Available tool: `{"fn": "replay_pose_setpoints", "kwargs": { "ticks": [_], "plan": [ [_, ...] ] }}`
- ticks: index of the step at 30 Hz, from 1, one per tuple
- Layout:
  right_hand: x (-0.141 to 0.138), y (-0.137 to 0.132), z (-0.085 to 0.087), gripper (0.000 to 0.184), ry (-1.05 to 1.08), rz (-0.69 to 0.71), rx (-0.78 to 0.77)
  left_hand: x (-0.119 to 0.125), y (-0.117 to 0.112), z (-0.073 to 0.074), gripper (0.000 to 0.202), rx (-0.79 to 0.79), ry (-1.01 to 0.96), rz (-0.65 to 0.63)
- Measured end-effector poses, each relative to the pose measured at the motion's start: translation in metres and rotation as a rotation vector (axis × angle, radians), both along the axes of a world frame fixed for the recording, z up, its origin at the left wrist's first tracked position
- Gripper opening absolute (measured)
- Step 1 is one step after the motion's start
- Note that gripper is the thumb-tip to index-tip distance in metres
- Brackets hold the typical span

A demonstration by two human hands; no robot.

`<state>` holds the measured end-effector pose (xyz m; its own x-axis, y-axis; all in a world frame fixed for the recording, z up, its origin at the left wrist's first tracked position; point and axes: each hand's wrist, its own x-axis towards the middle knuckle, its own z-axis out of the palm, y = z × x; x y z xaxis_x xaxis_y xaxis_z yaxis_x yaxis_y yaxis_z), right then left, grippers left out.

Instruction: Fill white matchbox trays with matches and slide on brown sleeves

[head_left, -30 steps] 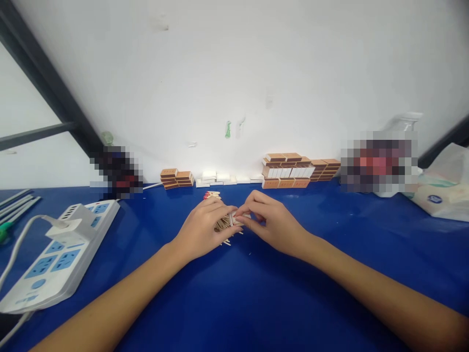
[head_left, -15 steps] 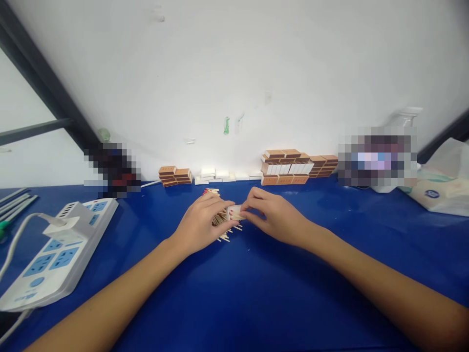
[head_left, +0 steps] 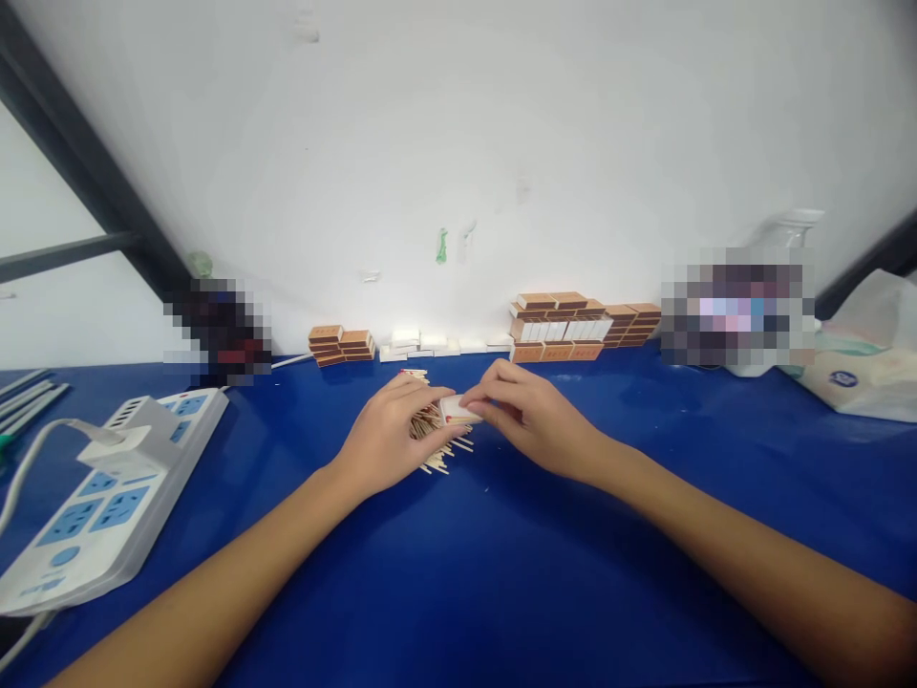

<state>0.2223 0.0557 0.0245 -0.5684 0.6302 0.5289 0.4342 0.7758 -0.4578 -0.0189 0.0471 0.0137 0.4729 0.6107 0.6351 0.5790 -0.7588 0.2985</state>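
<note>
Between the thumb and fingers of my left hand (head_left: 383, 435) is a small white matchbox tray (head_left: 453, 406), held just above the table. A few red-tipped matches (head_left: 460, 419) lie in the tray, their heads toward my left hand. My right hand (head_left: 530, 416) is closed in a pinch at the tray's right end, its fingertips on the matches' plain ends. Beneath and behind my left hand spreads a loose pile of matches (head_left: 438, 457), partly covered by that hand.
Along the wall stand stacked brown matchboxes (head_left: 557, 352), a smaller matchbox stack (head_left: 341, 345) and several white trays (head_left: 430, 345). A white power strip (head_left: 154, 521) with a plugged-in charger lies left on the blue table (head_left: 458, 592). A tissue pack (head_left: 870, 382) sits far right.
My right fingertips have shifted slightly left over the tray, and the matches now lie lower along its near side. My left hand keeps its hold, nearly still.
</note>
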Motion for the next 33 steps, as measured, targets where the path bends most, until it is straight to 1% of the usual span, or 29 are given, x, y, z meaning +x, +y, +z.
{"fn": "replay_pose_setpoints", "kwargs": {
  "ticks": [3, 5, 7, 10, 12, 14, 20, 23, 25, 28, 33],
  "plan": [
    [-0.002, -0.001, 0.000, 0.016, 0.040, -0.132, 0.066, -0.003, 0.003, 0.001, 0.035, -0.016, -0.009, 0.141],
    [-0.005, -0.004, -0.003, 0.013, 0.003, -0.186, 0.041, -0.006, 0.005, 0.002, 0.032, -0.011, -0.031, 0.271],
    [-0.010, -0.008, -0.009, 0.016, -0.074, -0.200, -0.032, -0.007, 0.007, 0.003, 0.030, -0.006, -0.057, 0.375],
    [-0.018, -0.010, -0.019, 0.030, -0.166, -0.179, -0.089, -0.008, 0.009, 0.003, 0.030, -0.010, -0.076, 0.451],
    [-0.023, -0.009, -0.023, 0.032, -0.193, -0.172, -0.054, -0.008, 0.009, 0.003, 0.028, -0.012, -0.074, 0.460],
    [-0.029, -0.007, -0.023, 0.029, -0.235, -0.177, 0.003, -0.008, 0.010, 0.003, 0.028, 0.000, -0.074, 0.450],
    [-0.044, -0.007, -0.009, 0.026, -0.542, -0.248, 0.147, -0.009, 0.010, 0.002, 0.027, 0.043, -0.080, 0.395],
    [-0.049, -0.010, -0.007, 0.024, -0.638, -0.263, 0.228, -0.008, 0.009, 0.002, 0.027, 0.067, -0.086, 0.383],
    [-0.050, -0.011, -0.009, 0.024, -0.652, -0.269, 0.270, -0.007, 0.009, 0.003, 0.027, 0.069, -0.080, 0.383],
    [-0.049, -0.010, -0.012, 0.024, -0.650, -0.266, 0.293, -0.006, 0.009, 0.004, 0.028, 0.066, -0.075, 0.383],
    [-0.037, -0.005, -0.011, 0.025, -0.618, -0.271, 0.322, -0.007, 0.009, 0.006, 0.031, 0.091, -0.070, 0.397]
  ]
}}
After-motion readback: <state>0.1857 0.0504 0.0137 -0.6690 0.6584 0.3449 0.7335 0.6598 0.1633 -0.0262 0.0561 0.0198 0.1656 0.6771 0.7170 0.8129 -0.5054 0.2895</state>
